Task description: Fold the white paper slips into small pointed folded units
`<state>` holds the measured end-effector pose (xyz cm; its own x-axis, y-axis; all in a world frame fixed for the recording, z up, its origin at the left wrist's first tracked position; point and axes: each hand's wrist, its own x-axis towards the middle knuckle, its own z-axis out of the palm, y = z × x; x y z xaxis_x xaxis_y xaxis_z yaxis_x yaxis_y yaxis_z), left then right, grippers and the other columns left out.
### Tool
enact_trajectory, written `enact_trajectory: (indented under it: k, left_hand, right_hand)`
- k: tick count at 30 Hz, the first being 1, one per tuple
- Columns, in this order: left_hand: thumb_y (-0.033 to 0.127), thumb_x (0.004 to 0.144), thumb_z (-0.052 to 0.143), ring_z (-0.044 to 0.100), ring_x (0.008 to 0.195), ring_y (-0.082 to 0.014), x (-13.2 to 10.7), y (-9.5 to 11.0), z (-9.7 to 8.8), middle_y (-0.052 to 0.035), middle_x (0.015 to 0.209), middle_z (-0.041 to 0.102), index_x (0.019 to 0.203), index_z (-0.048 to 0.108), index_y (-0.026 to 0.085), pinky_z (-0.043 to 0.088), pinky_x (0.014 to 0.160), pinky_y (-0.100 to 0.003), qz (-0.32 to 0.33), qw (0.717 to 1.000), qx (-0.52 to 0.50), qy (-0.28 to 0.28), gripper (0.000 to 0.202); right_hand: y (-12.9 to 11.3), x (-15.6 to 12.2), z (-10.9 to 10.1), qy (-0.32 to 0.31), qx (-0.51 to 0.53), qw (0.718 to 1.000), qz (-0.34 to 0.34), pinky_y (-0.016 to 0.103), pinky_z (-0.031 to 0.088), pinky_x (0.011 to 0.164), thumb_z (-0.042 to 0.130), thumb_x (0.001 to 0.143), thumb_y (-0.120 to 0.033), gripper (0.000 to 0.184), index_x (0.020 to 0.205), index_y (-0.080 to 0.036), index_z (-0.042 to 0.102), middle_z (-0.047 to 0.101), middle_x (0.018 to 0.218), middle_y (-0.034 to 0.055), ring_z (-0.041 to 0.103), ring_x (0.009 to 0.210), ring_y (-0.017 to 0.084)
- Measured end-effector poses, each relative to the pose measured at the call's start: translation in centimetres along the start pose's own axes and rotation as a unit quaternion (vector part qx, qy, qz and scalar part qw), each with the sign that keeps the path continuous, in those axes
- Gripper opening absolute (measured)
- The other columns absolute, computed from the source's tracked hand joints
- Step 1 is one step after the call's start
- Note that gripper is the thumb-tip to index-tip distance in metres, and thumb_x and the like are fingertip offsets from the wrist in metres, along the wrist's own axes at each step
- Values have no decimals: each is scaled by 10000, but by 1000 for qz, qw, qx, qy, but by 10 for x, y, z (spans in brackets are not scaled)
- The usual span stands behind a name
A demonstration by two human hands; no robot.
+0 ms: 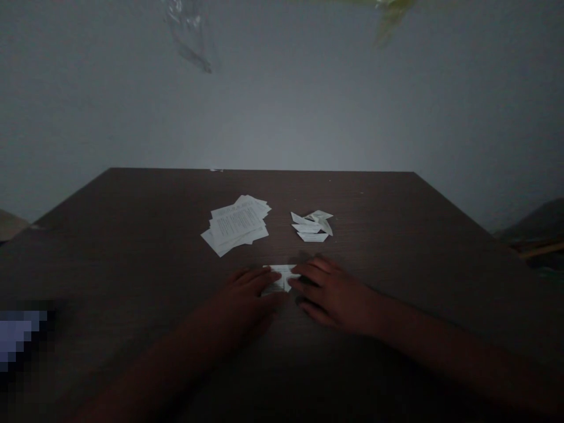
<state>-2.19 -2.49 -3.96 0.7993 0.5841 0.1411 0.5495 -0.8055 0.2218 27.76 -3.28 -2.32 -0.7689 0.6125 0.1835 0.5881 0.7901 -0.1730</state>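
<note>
A small folded white paper slip (279, 278) lies on the dark wood table (145, 235) directly in front of me. My left hand (247, 294) and my right hand (335, 292) press on it from either side, their fingertips on its ends. Farther back, left of centre, lies a loose stack of printed paper sheets (235, 226). To its right sits a small pile of folded printed paper pieces (312, 226). Neither hand touches the stack or the pile.
The table's far edge (264, 170) meets a plain grey wall (282, 100). Clear plastic film (187, 32) and a yellowish object (390, 14) show at the top. A pixelated blue-white patch (20, 338) sits at lower left.
</note>
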Motion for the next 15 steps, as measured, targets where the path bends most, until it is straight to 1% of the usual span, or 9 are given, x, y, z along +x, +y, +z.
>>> enact_trajectory:
  k: [3, 7, 12, 15]
  left_hand:
    - [199, 1055, 741, 662, 1499, -396, 0, 2, -2, -107, 1629, 708, 1440, 786, 325, 511, 1268, -636, -6, 1000, 1, -5, 408]
    - [167, 1032, 762, 669, 1483, -392, 2, 4, -7, -98, 1610, 716, 1436, 783, 334, 519, 1246, -641, -14, 1000, 4, -9, 438]
    - [189, 1011, 818, 688, 1439, -359, 5, 3, -13, -75, 1568, 733, 1366, 819, 342, 559, 1201, -568, -14, 1000, -10, -13, 386]
    - [195, 1017, 815, 682, 1443, -365, 5, 4, -15, -69, 1598, 715, 1349, 835, 340, 560, 1193, -556, -18, 1000, -11, -18, 363]
  right_hand:
    - [-1, 0, -1, -3, 2, 1000, 0, 586, 575, 1176, 659, 1147, -344, 404, 1503, -164, 720, 739, 1488, 198, 673, 1372, 366]
    - [-2, 0, -1, -11, -5, 1000, -2, 593, 570, 1183, 650, 1152, -351, 415, 1504, -144, 720, 729, 1506, 208, 663, 1392, 381]
    - [-2, 1, -1, -10, -5, 1000, -3, 598, 583, 1166, 646, 1154, -350, 412, 1502, -143, 722, 732, 1501, 212, 666, 1388, 384]
    - [-1, 0, 1, -1, -1, 1000, -4, 603, 581, 1172, 650, 1150, -346, 406, 1500, -152, 724, 739, 1492, 205, 667, 1389, 380]
